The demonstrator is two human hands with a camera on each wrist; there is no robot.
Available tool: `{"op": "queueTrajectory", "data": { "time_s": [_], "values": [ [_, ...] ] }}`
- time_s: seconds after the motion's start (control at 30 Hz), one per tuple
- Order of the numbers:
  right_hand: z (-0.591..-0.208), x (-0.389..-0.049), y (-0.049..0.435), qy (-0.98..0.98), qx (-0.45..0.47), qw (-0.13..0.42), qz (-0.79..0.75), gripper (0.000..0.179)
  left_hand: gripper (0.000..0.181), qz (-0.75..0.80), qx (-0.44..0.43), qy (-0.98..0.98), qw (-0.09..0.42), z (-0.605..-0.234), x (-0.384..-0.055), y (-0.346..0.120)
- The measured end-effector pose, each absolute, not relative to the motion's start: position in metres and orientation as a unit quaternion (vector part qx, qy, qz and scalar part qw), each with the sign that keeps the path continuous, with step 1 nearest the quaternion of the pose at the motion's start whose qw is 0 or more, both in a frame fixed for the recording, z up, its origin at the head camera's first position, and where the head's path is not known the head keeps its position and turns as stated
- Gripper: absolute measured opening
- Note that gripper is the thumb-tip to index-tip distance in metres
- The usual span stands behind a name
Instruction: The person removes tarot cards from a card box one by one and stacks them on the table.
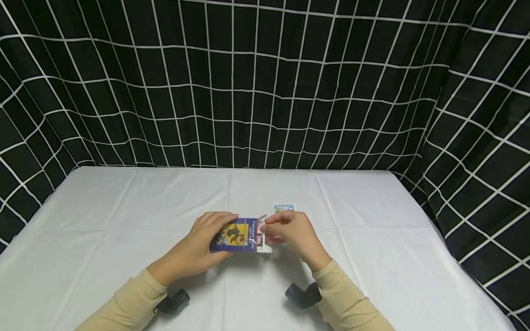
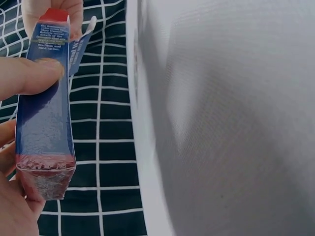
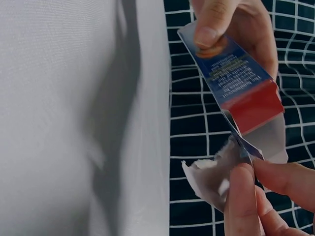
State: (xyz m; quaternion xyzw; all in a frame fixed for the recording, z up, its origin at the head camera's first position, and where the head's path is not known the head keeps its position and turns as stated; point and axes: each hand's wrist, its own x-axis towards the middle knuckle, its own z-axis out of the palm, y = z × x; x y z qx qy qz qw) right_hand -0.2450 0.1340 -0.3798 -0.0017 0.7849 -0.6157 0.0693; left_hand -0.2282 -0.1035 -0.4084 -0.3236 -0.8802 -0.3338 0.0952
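Observation:
A blue tarot card box [image 1: 236,235] with a yellow picture on its front is held above the white table. My left hand [image 1: 203,243] grips it from the left, its thumb [image 2: 42,76] along the narrow side. The box's right end is open, with a white flap [image 3: 270,140] and a torn-edged flap [image 3: 211,179] sticking out. At that end, my right hand [image 1: 296,234] has thumb and forefinger pinched together; I cannot tell whether a flap or something inside lies between them. Just beyond the right hand, a colourful card [image 1: 284,207] lies on the table, partly covered by the hand.
The table [image 1: 124,202] is spread with a creased white cloth. Black curtains with a white grid [image 1: 232,92] stand behind and at both sides. A dark curved piece sticks out by each sleeve, one left [image 1: 174,302] and one right [image 1: 303,295].

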Motion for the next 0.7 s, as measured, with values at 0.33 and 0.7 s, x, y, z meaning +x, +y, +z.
{"op": "queueTrajectory", "data": {
  "time_s": [0.33, 0.7],
  "values": [
    [-0.379, -0.25, 0.145, 0.788, -0.038, 0.097, -0.607, 0.026, 0.074, -0.334, -0.319, -0.882, 0.09, -0.408, -0.228, -0.104],
    [-0.376, -0.256, 0.163, 0.798, -0.058, 0.101, -0.592, 0.029, 0.075, -0.336, -0.319, -0.881, 0.096, -0.408, -0.23, -0.107]
  ]
}}
